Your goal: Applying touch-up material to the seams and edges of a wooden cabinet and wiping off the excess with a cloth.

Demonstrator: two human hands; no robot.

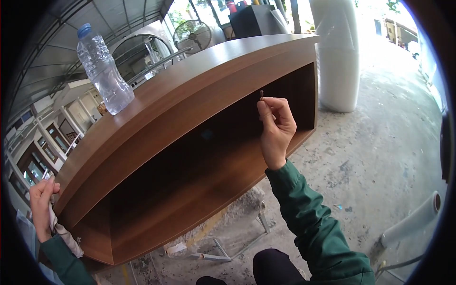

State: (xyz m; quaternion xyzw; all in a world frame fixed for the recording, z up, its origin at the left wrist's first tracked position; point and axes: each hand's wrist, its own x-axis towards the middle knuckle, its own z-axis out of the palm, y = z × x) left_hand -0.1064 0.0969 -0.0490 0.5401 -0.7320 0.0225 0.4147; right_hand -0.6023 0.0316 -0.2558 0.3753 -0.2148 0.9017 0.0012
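My right hand [277,126] is raised in front of the dark opening of a brown wooden cabinet [190,71]. Its thumb and forefinger pinch a small, thin metal pin [261,94] that points upward; whether it is threaded is too small to tell. At the cabinet's left end, my left hand [42,202] is closed, with a crumpled pale cloth [66,236] hanging from it. Something small and shiny shows at its fingertips, too small to name. On the cabinet's top, toward the left, a clear plastic bottle with a blue cap [105,76] stands upright.
The cabinet rests on a metal-legged stand [228,251] with a worn padded top. Behind its right end stands a tall roll of white wrapping [338,61]. A smaller film roll [411,219] leans at lower right on the concrete floor [346,161]. A fan [192,34] is behind.
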